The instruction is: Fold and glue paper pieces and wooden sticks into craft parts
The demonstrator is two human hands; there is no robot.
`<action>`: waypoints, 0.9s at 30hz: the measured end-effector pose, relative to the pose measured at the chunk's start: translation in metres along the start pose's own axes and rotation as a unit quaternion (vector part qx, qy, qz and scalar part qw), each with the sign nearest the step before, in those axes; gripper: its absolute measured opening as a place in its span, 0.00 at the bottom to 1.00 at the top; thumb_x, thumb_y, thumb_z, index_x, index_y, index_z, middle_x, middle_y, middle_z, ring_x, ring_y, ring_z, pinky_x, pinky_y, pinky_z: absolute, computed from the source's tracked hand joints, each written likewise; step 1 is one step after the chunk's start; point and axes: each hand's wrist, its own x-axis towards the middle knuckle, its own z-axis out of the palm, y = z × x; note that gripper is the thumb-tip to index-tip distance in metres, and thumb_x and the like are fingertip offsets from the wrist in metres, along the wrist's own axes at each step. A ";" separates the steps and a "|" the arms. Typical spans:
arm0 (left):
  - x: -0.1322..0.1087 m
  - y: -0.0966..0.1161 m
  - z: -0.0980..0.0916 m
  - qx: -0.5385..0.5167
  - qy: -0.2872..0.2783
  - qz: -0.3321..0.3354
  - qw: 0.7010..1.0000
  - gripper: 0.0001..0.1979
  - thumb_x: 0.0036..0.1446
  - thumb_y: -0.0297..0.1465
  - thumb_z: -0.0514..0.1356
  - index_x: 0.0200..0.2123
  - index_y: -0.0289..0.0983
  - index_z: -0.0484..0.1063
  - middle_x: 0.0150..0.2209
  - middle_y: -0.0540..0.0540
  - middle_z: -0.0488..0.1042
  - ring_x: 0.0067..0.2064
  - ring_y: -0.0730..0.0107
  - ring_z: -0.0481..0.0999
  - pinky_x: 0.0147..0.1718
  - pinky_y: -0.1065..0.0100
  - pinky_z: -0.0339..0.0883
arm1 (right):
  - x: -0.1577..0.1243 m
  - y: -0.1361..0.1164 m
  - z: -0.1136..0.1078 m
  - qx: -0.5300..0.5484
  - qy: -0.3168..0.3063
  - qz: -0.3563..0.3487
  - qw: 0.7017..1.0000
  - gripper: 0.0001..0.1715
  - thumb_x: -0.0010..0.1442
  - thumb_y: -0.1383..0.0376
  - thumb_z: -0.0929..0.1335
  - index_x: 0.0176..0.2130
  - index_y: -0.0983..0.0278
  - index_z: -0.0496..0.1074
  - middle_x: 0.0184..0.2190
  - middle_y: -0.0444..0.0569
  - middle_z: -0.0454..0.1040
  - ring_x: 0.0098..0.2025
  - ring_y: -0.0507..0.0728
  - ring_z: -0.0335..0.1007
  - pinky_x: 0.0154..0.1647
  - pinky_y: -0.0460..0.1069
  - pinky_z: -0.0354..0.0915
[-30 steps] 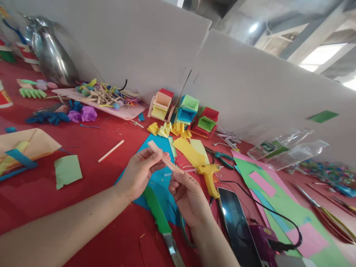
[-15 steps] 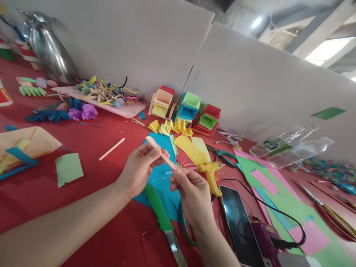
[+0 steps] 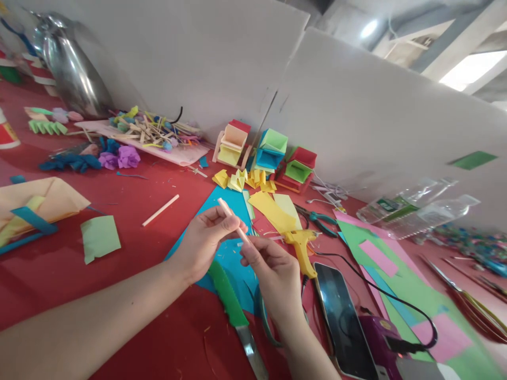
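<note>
Between my two hands is a thin peach rolled paper tube (image 3: 224, 206), slanting from upper left to lower right. My left hand (image 3: 212, 235) pinches it near its upper end, which sticks out past the fingers. At the lower end, my right hand (image 3: 273, 272) closes thumb and fingers on the tube. Both hands are above a blue paper sheet (image 3: 186, 237). A second peach paper tube (image 3: 160, 210) lies on the red table to the left. Below the hands rests a green-handled knife (image 3: 229, 295), and a yellow glue gun (image 3: 301, 248) lies just right of them.
A phone (image 3: 343, 316) and a purple device (image 3: 376, 338) with a black cord lie at right. Pliers (image 3: 322, 222), coloured paper (image 3: 396, 279) and plastic bottles (image 3: 431, 211) are beyond. Folded-paper pieces (image 3: 271, 148) stand by the wall. A steel jug (image 3: 75, 68) stands at back left.
The upper end of the tube has shifted slightly right and down, and the tube tilts more steeply. My left hand has moved a little right, closer to my right hand.
</note>
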 end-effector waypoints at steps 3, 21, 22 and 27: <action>-0.002 0.000 0.001 0.006 0.000 -0.005 1.000 0.06 0.49 0.28 0.63 0.24 0.36 0.70 0.26 0.52 0.73 0.33 0.76 0.72 0.36 0.73 0.67 | 0.000 0.000 -0.001 -0.038 0.016 -0.021 0.999 0.06 0.53 0.63 0.69 0.31 0.62 0.75 0.19 0.40 0.71 0.22 0.48 0.66 0.24 0.42 0.63; 0.001 -0.003 -0.003 -0.037 -0.030 -0.056 0.997 0.05 0.49 0.31 0.64 0.25 0.36 0.71 0.30 0.50 0.77 0.37 0.71 0.75 0.39 0.69 0.66 | -0.004 -0.001 -0.004 -0.197 0.037 -0.160 0.967 0.11 0.57 0.66 0.66 0.40 0.60 0.75 0.23 0.43 0.70 0.24 0.50 0.66 0.25 0.45 0.63; 0.001 -0.004 -0.003 -0.041 -0.033 -0.062 0.997 0.06 0.48 0.31 0.64 0.26 0.36 0.71 0.30 0.50 0.77 0.37 0.70 0.75 0.40 0.68 0.66 | -0.004 -0.001 -0.004 -0.198 0.037 -0.162 0.966 0.11 0.57 0.66 0.66 0.40 0.60 0.75 0.23 0.43 0.70 0.24 0.50 0.66 0.25 0.45 0.63; 0.002 -0.008 -0.004 -0.055 -0.037 -0.084 0.994 0.07 0.47 0.33 0.65 0.27 0.36 0.73 0.30 0.48 0.78 0.37 0.69 0.76 0.39 0.68 0.66 | -0.004 0.000 -0.003 -0.199 0.038 -0.174 0.964 0.11 0.56 0.68 0.66 0.40 0.61 0.75 0.25 0.44 0.71 0.25 0.50 0.66 0.27 0.45 0.64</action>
